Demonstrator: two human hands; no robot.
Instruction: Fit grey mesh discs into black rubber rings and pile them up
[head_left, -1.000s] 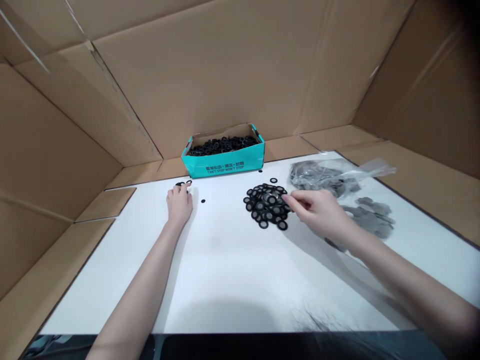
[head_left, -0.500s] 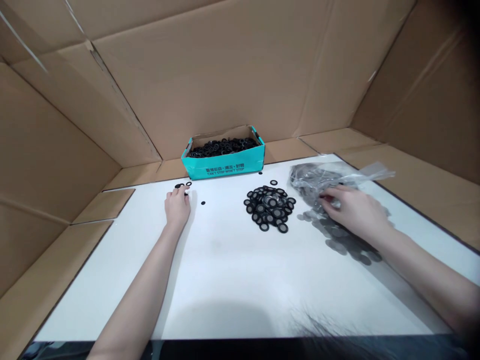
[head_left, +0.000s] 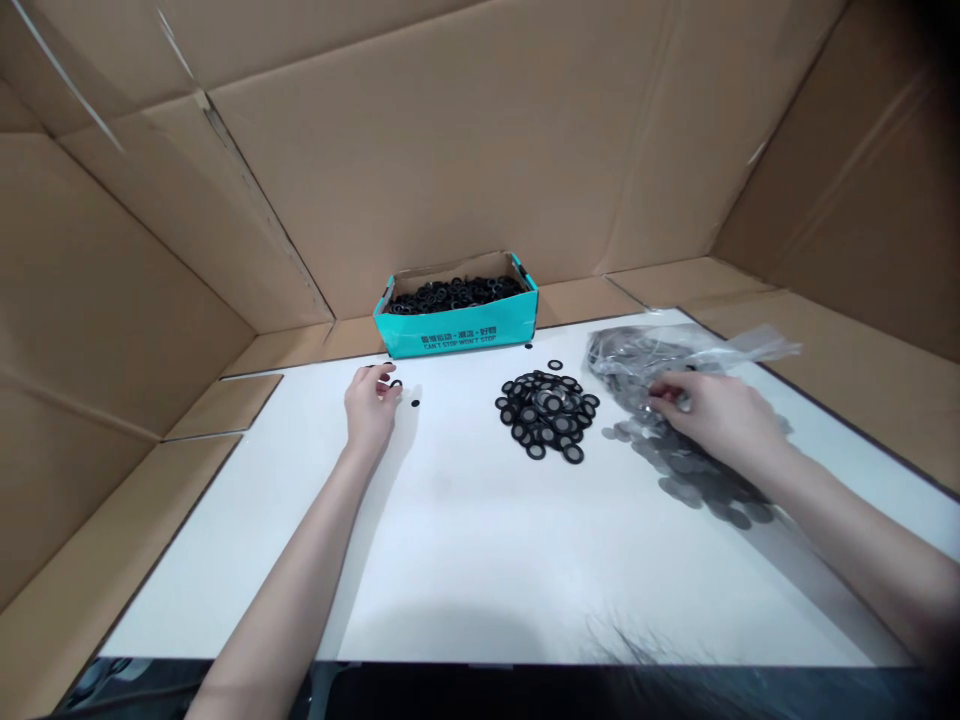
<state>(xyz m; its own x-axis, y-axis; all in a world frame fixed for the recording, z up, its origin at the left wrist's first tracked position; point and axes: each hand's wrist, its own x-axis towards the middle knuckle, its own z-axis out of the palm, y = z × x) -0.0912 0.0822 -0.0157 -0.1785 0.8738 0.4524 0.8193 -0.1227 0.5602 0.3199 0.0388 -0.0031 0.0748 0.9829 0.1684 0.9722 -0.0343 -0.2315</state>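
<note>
On the left of the white table [head_left: 450, 540], my left hand [head_left: 370, 405] has its thumb and fingers curled around a small black ring [head_left: 396, 384]. My right hand [head_left: 712, 410] is closed in a pinch at the clear plastic bag [head_left: 637, 350]; what lies between its fingertips is too small to make out. Grey discs [head_left: 682, 490] spread from the bag under that hand. Between the hands lies a pile of black rings with grey centres [head_left: 551, 415].
A teal box [head_left: 457, 330] full of black rings stands at the back. A small black disc [head_left: 415, 403] and a single ring [head_left: 555, 365] lie apart on the table. Cardboard walls [head_left: 465, 150] enclose the back and sides.
My left hand has lifted slightly and a black ring now shows at its fingers. My right hand has stayed at the bag. The whole view has shifted a little.
</note>
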